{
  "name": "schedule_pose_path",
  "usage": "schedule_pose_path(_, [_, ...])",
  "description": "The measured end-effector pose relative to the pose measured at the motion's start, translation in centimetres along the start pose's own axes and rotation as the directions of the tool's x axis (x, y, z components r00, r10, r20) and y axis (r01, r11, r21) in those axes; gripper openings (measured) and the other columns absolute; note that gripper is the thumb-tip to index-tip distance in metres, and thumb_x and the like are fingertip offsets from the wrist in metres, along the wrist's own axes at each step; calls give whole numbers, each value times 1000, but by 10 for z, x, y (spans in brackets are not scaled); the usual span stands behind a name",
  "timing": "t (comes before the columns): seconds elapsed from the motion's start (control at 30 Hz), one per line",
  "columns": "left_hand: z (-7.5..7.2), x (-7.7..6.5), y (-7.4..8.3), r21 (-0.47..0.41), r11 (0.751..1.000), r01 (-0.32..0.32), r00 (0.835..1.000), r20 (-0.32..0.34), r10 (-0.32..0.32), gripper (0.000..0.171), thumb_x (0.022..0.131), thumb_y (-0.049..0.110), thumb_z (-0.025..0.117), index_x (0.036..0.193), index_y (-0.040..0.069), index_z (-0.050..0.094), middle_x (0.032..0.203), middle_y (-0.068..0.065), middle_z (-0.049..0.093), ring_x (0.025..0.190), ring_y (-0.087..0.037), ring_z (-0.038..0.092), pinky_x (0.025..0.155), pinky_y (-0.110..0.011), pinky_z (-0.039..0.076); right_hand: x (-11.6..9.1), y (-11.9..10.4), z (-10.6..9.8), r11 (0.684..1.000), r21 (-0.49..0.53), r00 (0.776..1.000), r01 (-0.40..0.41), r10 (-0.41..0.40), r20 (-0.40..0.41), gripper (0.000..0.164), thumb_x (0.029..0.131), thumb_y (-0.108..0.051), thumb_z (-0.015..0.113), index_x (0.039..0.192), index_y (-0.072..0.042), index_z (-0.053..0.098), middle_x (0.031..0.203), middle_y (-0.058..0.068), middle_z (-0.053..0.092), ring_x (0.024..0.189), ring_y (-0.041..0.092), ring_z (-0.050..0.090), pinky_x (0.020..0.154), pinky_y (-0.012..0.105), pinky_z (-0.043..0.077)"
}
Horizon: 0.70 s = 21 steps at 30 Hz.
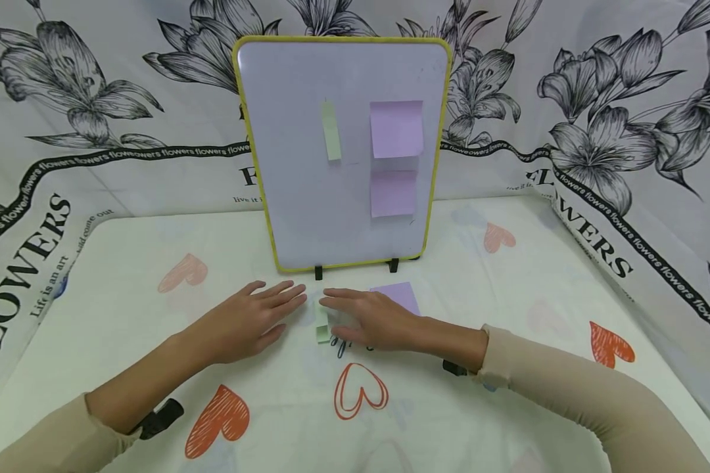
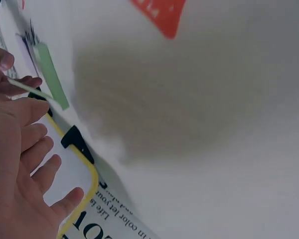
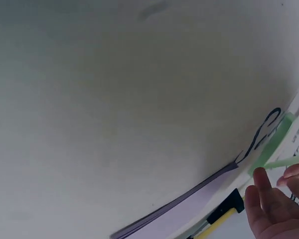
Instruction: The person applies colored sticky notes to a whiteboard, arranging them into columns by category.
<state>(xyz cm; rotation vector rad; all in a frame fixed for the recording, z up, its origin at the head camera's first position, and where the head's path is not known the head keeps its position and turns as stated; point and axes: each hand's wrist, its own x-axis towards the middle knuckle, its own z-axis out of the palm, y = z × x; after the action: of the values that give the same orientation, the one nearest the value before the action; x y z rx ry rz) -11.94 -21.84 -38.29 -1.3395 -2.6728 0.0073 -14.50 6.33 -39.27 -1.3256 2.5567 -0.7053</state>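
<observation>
A pad of narrow light green sticky notes [image 1: 322,335] lies on the table between my hands. In the left wrist view one slim strip [image 2: 34,90] lifts off the pad's end nearest the whiteboard, between the two hands. My left hand [image 1: 245,322] hovers left of the pad, fingers stretched toward it. From the right, my right hand [image 1: 373,322] reaches over the pad's side, fingers mostly straight. Whether either hand touches the strip is unclear. A purple sticky-note pad [image 1: 399,297] lies partly behind my right hand.
A yellow-framed whiteboard [image 1: 296,197] stands behind on black feet. It bears a green strip [image 1: 331,131] and two purple notes [image 1: 396,130]. A white tablecloth with heart prints [image 1: 361,392] covers the table. Flower-patterned cloth [image 1: 89,85] hangs behind.
</observation>
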Motion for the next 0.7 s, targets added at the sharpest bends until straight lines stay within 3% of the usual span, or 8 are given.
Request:
schedule_pose_path(0.2, [9,-4,9,-41,999,-12,1000,25,13,49,92,20,67,137,5,59,140,-8,58,130,-25,54,97,-51,46,1,-1,7,998,31,998,59,-59,-7,46,98,-22,64,141,-9,56,150,8,49,121,16,61,100,31,48])
schedule_pose_path(0.33, [12,-7,13,-77,996,-48,999,18,50,46,93,22,63,136,7,60,138,-5,60,128,-23,56,96,-49,46,3,-3,9,995,37,996,91,-91,-13,43,98,-20,64,139,-8,58,147,10,52,127,18,57,102,32,46])
schedule_pose_path(0.5, [14,-8,17,-131,988,-84,996,-1,84,46,94,23,61,138,8,59,139,-4,60,127,-21,57,95,-45,47,7,-5,10,996,13,996,90,-90,-13,41,100,-21,61,138,-6,59,145,8,54,133,18,52,106,34,43])
schedule_pose_path(0.7, [17,-8,16,-128,986,-109,994,-32,106,48,95,24,60,140,8,57,142,-4,57,128,-20,57,95,-43,48,12,-5,11,996,7,996,89,-89,-27,37,99,-21,63,133,-7,63,139,8,59,132,17,53,106,34,44])
